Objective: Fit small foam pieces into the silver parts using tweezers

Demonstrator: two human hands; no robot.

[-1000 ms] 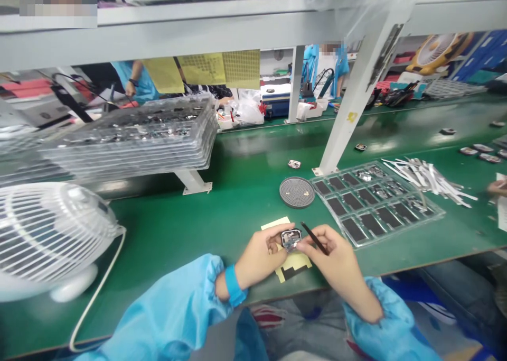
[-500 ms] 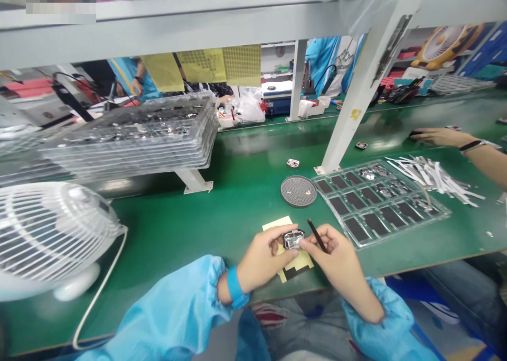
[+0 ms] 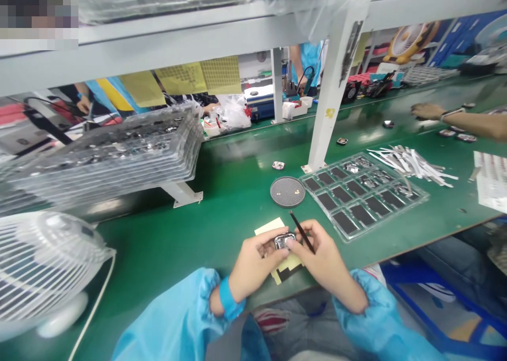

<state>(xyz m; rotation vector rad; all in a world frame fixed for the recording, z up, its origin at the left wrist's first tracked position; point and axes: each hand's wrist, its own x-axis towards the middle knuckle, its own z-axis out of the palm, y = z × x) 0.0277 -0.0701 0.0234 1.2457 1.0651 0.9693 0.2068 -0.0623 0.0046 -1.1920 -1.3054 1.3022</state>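
Nearest: left hand (image 3: pixel 253 263) pinches a small metal-framed part (image 3: pixel 284 241) between thumb and fingertips, just above the table (image 3: pixel 190 229) edge. Right hand (image 3: pixel 322 258) has its grip closed on a thin dark tweezer-like tool (image 3: pixel 301 225); its fingertips touch the part's right side, and the tool's free end points up and away. Can't tell if the tool tip is working on the part. Under both hands: yellow sheet (image 3: pixel 271 227) with a dark cutout strip showing.

Just beyond: round perforated dish (image 3: pixel 287 191) holding a few tiny bits. To its right, a clear tray (image 3: pixel 362 194): near pockets hold dark flat pieces, several far pockets hold shiny parts. Judging from that, the batch is partway through and this part isn't in the tray yet.

Further: pile of white strips (image 3: pixel 412 163), loose parts (image 3: pixel 278 165) on the green mat. Left: white fan (image 3: pixel 43 266), stack of clear trays (image 3: pixel 114 152) on a stand. Far right: another person's arm (image 3: pixel 455 120) reaching over the table.
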